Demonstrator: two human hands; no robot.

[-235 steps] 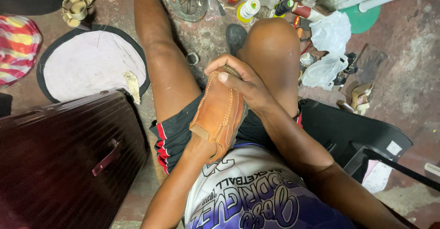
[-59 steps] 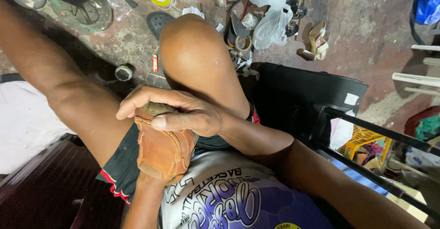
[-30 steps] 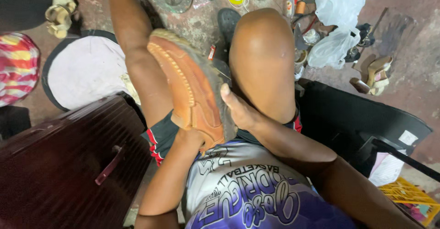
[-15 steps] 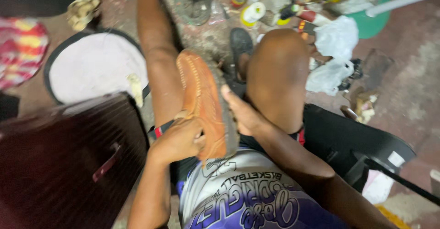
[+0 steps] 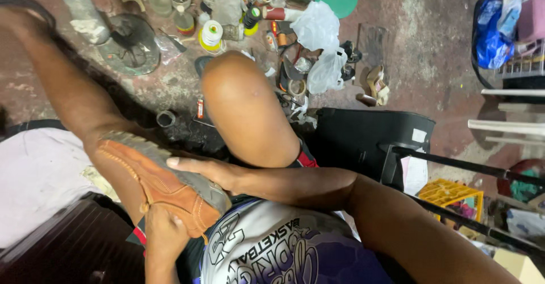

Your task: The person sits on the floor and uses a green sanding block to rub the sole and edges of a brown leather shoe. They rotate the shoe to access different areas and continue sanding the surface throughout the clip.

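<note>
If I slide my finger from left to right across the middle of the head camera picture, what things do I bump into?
White cloth → brown shoe → right hand → raised knee → black case → yellow crate.

Tan-orange stitched shoe (image 5: 164, 187) with grey sole, purple-and-white jersey (image 5: 272, 255), blue bag (image 5: 491, 40), yellow crate (image 5: 451, 196)

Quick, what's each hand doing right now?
Left hand: closed, gripping the tan leather moccasin shoe from below.
Right hand: open, fingers flat along the shoe's grey sole.

tan moccasin shoe (image 5: 162, 184), tilted, on lap
</note>
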